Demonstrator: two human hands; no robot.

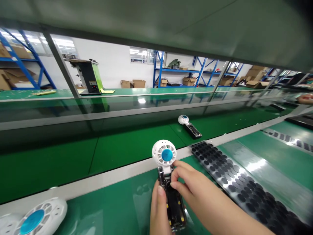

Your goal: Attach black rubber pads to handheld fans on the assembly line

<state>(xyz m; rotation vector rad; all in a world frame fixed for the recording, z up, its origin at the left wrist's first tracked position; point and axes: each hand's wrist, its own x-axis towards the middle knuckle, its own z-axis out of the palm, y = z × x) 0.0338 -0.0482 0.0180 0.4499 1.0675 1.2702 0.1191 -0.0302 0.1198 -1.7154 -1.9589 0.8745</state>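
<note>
My left hand (159, 209) is wrapped round the lower body of a small handheld fan (174, 209), which has a white round head with a blue centre and a black, partly see-through handle. The fan stands nearly upright, its head away from me. At the top of the handle, just below the white neck, my right hand (182, 179) has its thumb and forefinger pinched together against the fan. A small dark round shape shows by those fingertips; whether they grip it I cannot tell. To the right lies a clear sheet of round black stickers (220, 174).
A second fan (193, 130) lies on the green conveyor belt (127, 150) beyond the pale rail. More white fan heads (46, 215) are at the lower left. A green and black machine (90, 78) stands across the belt. Overhead hangs a wide shelf (156, 23). Another person's hand (305, 98) shows at the far right.
</note>
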